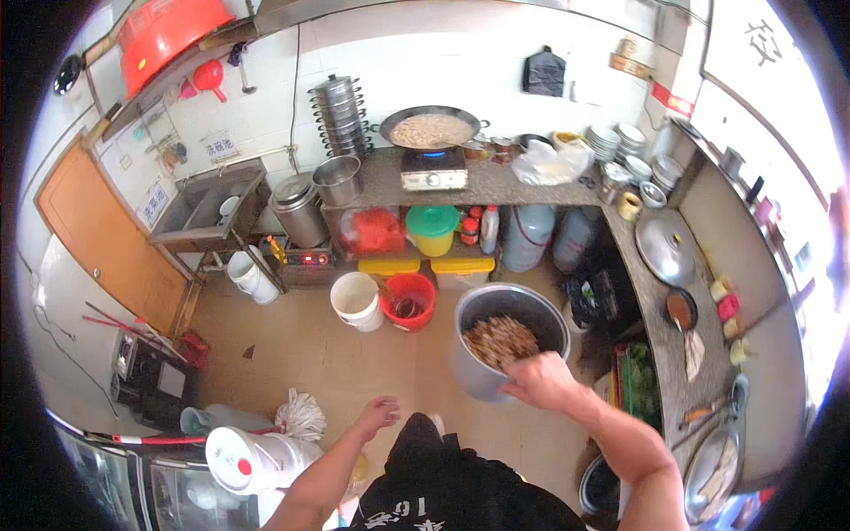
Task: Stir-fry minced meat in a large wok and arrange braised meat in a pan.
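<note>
A large aluminium stockpot (pixel 468 375) stands on the floor before me. My right hand (pixel 541 381) is closed at its near rim, fingers curled, and appears to grip the edge. Inside the pot is a rough brown mass (pixel 501 340), partly behind my knuckles; its exact kind is unclear, and it looks blurred. My left hand (pixel 380 417) hangs in the air left of the pot, fingers loosely bent, with nothing in it. Left of the pot a red bucket (pixel 425 305) and a white bucket (pixel 355 302) stand side by side, a brown handle leaning between them.
On the counter (pixel 378 176) a wok of food (pixel 431 129) sits over a lit gas stove (pixel 433 176). A side counter (pixel 704 345) with a metal lid (pixel 665 249) runs along the right. A mop (pixel 300 415) and lidded bucket (pixel 229 460) are at lower left.
</note>
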### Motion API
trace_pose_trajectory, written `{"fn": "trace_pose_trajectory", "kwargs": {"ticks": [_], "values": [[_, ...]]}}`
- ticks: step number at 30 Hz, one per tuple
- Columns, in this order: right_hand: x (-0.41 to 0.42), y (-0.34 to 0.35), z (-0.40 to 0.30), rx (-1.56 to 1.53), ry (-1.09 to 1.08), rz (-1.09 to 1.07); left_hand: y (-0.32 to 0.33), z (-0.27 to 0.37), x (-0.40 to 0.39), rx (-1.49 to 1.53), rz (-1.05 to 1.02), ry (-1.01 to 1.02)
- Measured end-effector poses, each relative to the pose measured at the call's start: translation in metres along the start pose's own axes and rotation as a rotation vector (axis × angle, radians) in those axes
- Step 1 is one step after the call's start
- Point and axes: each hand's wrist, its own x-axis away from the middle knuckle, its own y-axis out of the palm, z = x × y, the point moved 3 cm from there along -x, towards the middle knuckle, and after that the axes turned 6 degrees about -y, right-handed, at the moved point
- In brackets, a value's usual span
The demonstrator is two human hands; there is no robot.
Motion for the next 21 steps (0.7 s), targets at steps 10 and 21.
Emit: {"fn": "trace_pose_trajectory", "kwargs": {"ticks": [10,21], "values": [[-0.35,-0.155,0.124,-0.266,-0.349,0.238,0.036,0.385,-0.182,0.431,-0.279,0.545],[-0.625,-0.219,0.334,-0.922,-0.136,0.336,0.035,0.714,-0.262,0.53,-0.35,0.583]]}}
